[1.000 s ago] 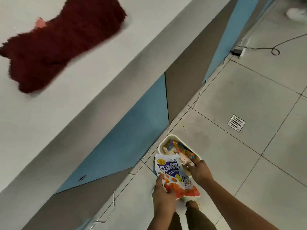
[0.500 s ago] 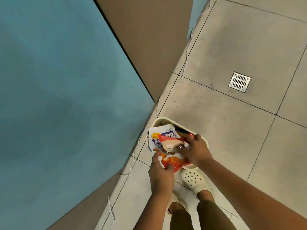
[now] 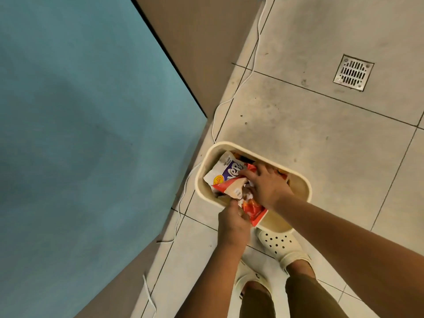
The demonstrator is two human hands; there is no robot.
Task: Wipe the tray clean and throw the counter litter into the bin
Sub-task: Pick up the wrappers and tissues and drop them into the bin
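A cream oval bin (image 3: 300, 180) stands on the tiled floor beside the counter's base. A white, purple and orange chip bag (image 3: 226, 172) lies crumpled in the bin's mouth, over other colourful wrappers. My right hand (image 3: 263, 185) is spread on top of the bag with its fingers down into the bin. My left hand (image 3: 232, 223) holds the bag's orange lower end at the bin's near rim. The tray and the counter top are out of view.
The counter's blue and grey front panel (image 3: 91, 111) fills the left. A thin white cable (image 3: 220, 106) runs along its foot past the bin. A metal floor drain (image 3: 353, 73) sits at upper right. My feet in cream clogs (image 3: 282, 246) stand just behind the bin.
The view has dropped from the counter top to the floor and closed in on the bin. The chip bag has gone from above the bin into its mouth, crumpled under my right hand.
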